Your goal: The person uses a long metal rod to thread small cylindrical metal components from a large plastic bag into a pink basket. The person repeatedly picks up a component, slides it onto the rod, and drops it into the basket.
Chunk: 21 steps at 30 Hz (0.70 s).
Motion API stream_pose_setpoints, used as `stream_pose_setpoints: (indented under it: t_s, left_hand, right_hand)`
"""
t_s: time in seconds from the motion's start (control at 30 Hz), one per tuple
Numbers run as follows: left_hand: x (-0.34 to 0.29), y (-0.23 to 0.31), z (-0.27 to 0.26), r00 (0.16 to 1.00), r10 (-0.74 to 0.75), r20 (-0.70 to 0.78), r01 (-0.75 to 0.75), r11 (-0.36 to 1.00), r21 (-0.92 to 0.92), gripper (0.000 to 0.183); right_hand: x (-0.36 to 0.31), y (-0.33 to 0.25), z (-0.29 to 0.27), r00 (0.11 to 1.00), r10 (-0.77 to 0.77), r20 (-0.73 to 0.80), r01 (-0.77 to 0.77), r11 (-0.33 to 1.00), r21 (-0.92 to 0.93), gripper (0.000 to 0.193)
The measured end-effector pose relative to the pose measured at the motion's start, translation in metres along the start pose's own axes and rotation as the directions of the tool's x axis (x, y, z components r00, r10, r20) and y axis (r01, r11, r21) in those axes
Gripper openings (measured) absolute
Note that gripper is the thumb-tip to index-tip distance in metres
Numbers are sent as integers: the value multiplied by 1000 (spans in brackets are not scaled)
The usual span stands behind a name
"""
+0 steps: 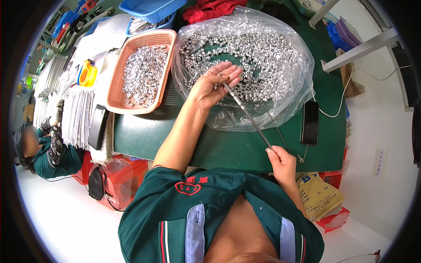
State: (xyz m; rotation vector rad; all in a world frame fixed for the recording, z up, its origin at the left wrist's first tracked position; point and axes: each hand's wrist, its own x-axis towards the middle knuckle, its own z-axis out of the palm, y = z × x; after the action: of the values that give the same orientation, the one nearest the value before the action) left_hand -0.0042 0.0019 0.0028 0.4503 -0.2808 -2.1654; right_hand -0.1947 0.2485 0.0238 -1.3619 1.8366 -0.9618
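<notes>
A thin metal rod slants between my two hands above the green table. My left hand is palm up over the near left part of the clear plastic bag. Its fingers are curled around the rod's upper end, where a lighter silver section shows. Whether small pieces lie in the palm is hard to tell. My right hand pinches the rod's lower end at the table's front edge. Inside the spread bag lie many small silver metal cylinders.
A peach basket of similar pieces stands left of the bag, blue baskets behind it. A black phone lies right, near a thin hooked wire. Farther left are bundled rods, a yellow tape dispenser and another person.
</notes>
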Motion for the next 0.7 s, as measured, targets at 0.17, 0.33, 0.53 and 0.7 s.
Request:
stream_pose_setpoints:
  t_s: [0.17, 0.33, 0.53, 0.7]
  left_hand:
    - [2, -8, 0, 997, 65, 35, -62, 993, -96, 31]
    - [1, -9, -1, 995, 92, 42, -83, 981, -174, 29]
    - [1, -9, 2, 989, 74, 124, -48, 978, -201, 24]
    - [4, -16, -7, 983, 8, 185, 22, 987, -159, 23]
  right_hand:
    - [2, 0, -2, 804, 322, 499, -578, 617, 534, 19]
    - [6, -5, -4, 712, 281, 644, -698, 385, 604, 21]
    - [6, -5, -2, 782, 303, 544, -615, 511, 600, 21]
    - [6, -5, 0, 809, 297, 507, -581, 529, 618, 21]
